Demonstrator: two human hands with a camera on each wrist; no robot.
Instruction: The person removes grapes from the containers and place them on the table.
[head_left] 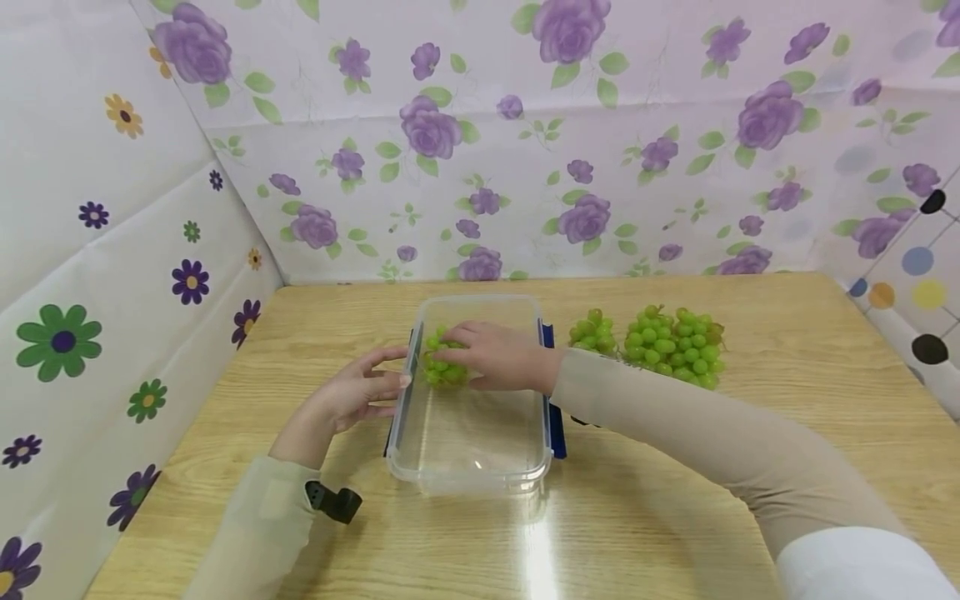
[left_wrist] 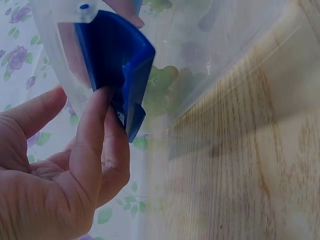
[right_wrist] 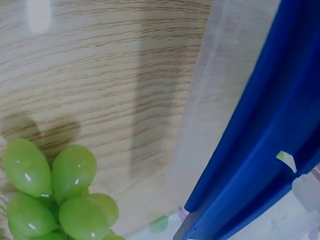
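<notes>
A clear plastic box (head_left: 487,454) with no lid on it stands on the wooden table, blue latches folded out along its two long sides. Inside, near its far left corner, lies a small bunch of green grapes (head_left: 442,367). My right hand (head_left: 498,354) reaches over the right wall into the box, fingers extended across the grapes and partly hiding them. At the left wall, my left hand (head_left: 360,392) touches the box with spread, slightly bent fingers. In the left wrist view, its fingertips meet the blue latch (left_wrist: 117,55). The right wrist view shows no fingers.
Right of the box, a small bunch of grapes (head_left: 592,327) and a larger heap of grapes (head_left: 675,346) lie on the table (head_left: 630,508), partly behind the right sleeve. A floral cloth (head_left: 465,167) hangs behind the table, with another patterned cloth (head_left: 97,275) at left.
</notes>
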